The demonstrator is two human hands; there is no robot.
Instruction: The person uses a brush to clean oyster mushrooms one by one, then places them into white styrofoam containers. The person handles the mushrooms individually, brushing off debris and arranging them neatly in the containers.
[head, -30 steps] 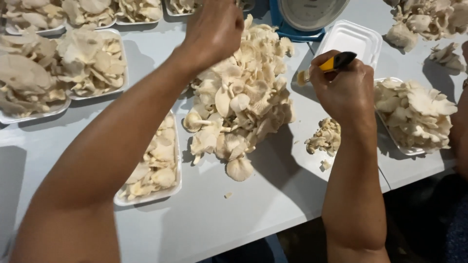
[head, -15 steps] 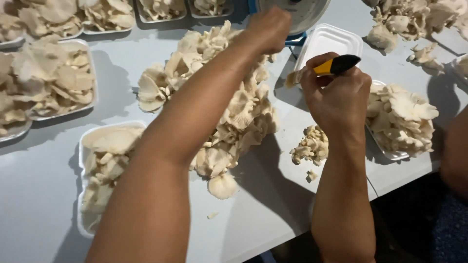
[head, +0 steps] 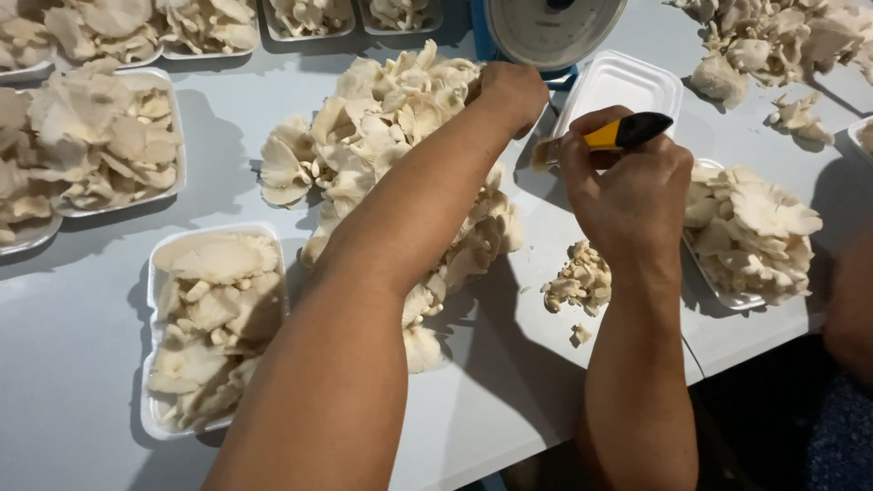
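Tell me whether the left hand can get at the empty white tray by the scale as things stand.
Probably yes: the left hand rests on the mushroom pile right beside the empty tray, with only the knife in the right hand close by.

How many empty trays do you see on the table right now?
1: the empty white tray beside the scale, just beyond the right hand holding the knife. More could be hidden behind the arms.

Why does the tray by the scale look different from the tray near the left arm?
The tray by the scale is empty; the tray near the left arm is heaped with pale oyster mushrooms. The first lies past the right hand, the second on the table's near left. Both are white foam.
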